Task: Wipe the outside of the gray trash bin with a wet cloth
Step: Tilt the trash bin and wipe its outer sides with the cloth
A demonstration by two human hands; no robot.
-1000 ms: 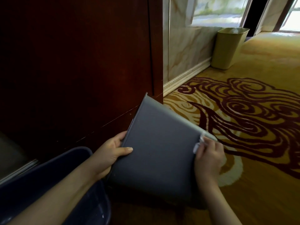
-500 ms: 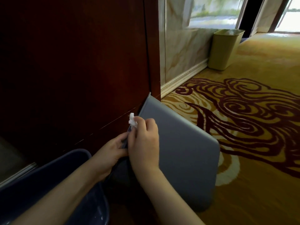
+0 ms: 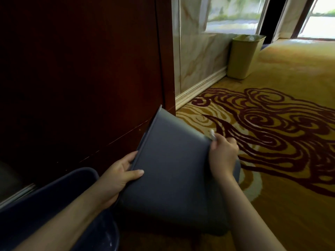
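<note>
The gray trash bin (image 3: pixel 172 174) lies tilted on its side on the carpet, one flat wall facing me, its rim toward the dark wood panel. My left hand (image 3: pixel 119 173) grips the bin's left edge near the rim, thumb on the flat wall. My right hand (image 3: pixel 222 151) presses on the bin's right edge, closed around a small white cloth (image 3: pixel 212 135); only a tip of the cloth shows above the knuckles.
A dark blue basin (image 3: pixel 54 201) sits at the lower left, under my left forearm. A dark wood panel (image 3: pixel 81 69) stands right behind the bin. A beige trash bin (image 3: pixel 243 57) stands by the marble wall farther off. Patterned yellow carpet (image 3: pixel 272 124) spreads to the right.
My right hand with the cloth has swept from the bin's left rim across the flat wall to its right edge. My left hand's thumb now lies on the flat wall.
</note>
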